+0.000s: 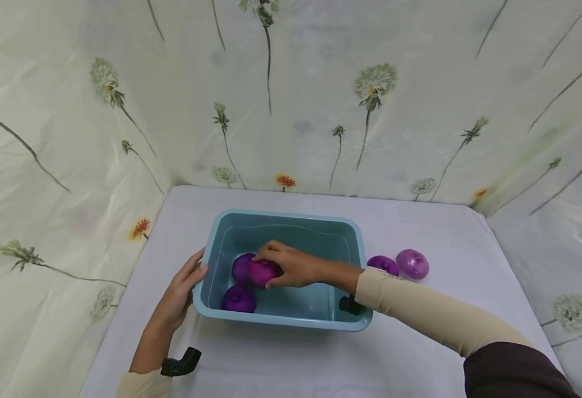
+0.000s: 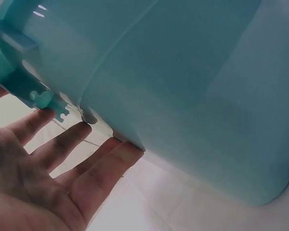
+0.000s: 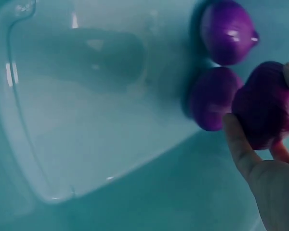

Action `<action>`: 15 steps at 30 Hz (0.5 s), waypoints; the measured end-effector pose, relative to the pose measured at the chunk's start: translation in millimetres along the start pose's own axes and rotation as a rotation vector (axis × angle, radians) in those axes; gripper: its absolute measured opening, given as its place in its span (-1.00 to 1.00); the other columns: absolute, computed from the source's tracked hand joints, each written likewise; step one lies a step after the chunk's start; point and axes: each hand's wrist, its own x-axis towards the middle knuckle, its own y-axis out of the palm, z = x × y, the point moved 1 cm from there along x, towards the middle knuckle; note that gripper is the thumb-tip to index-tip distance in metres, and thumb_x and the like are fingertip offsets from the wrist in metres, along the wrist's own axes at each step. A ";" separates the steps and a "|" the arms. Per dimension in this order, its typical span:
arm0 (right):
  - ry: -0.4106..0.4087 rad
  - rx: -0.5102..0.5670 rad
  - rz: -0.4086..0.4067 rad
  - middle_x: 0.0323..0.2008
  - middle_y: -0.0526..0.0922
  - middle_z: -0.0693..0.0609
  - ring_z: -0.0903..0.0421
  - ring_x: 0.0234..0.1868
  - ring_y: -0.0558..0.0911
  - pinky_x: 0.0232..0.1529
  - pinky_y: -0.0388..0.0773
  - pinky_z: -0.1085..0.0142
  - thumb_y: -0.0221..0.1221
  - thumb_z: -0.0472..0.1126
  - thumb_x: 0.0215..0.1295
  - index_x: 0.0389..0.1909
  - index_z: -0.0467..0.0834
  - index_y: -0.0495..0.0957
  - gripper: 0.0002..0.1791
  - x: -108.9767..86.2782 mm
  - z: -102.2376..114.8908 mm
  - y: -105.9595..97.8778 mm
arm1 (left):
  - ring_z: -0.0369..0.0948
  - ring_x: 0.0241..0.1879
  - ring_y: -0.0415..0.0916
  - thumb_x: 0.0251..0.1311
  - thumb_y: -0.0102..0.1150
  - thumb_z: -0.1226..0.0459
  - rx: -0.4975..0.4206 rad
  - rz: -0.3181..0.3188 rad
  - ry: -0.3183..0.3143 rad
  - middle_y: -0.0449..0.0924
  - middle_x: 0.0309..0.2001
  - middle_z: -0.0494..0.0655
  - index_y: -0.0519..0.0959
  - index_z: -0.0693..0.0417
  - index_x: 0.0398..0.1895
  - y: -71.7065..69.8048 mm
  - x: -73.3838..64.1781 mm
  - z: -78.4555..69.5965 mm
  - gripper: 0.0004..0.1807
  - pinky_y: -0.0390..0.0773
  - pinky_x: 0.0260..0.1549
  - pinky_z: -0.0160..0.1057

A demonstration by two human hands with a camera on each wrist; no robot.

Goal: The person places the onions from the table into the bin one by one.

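A light blue plastic tub [image 1: 300,319] stands on the white-covered table. Inside it, my right hand [image 1: 293,266] grips a red onion [image 1: 262,273] between thumb and fingers. In the right wrist view that onion [image 3: 262,106] sits in the fingers above two others. Close by in the tub lie one darker purple onion [image 1: 241,268], partly hidden, and another onion [image 1: 239,299] nearer the front wall. My left hand [image 1: 176,293] is at the tub's left end, its fairly straight fingers touching the outside just under the rim, as the left wrist view shows.
Two more onions lie on the table to the right of the tub: a dark purple one [image 1: 384,265], partly behind my right sleeve, and a paler pinkish one [image 1: 412,264]. Flower-printed sheeting [image 1: 310,110] hangs behind and at both sides of the table.
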 end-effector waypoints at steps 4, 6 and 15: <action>0.035 -0.031 0.079 0.29 0.35 -0.05 0.04 0.27 0.43 0.17 0.52 0.25 0.38 -0.15 0.25 0.36 -0.03 0.41 -0.35 6.0 -5.9 6.7 | 0.25 0.33 0.29 0.51 -0.13 0.06 0.002 -0.003 0.014 0.20 0.48 0.20 0.09 -0.14 0.57 -1.9 1.8 0.1 -0.38 0.43 0.08 0.07; 0.046 -0.041 0.109 0.27 0.36 -0.03 0.05 0.26 0.44 0.18 0.51 0.25 0.39 -0.14 0.23 0.36 -0.02 0.41 -0.33 8.2 -8.4 10.1 | 0.24 0.32 0.30 0.51 -0.12 0.06 0.003 -0.003 0.018 0.22 0.47 0.20 0.10 -0.14 0.57 -2.5 2.8 0.5 -0.38 0.43 0.08 0.08; 0.101 -0.077 0.208 0.18 0.42 -0.01 0.13 0.16 0.44 0.07 0.50 0.35 0.43 -0.18 0.17 0.33 -0.07 0.44 -0.32 13.9 -9.3 22.5 | 0.23 0.32 0.30 0.50 -0.10 0.05 -0.003 0.002 0.016 0.23 0.46 0.18 0.11 -0.16 0.57 -3.6 4.8 3.4 -0.38 0.45 0.07 0.12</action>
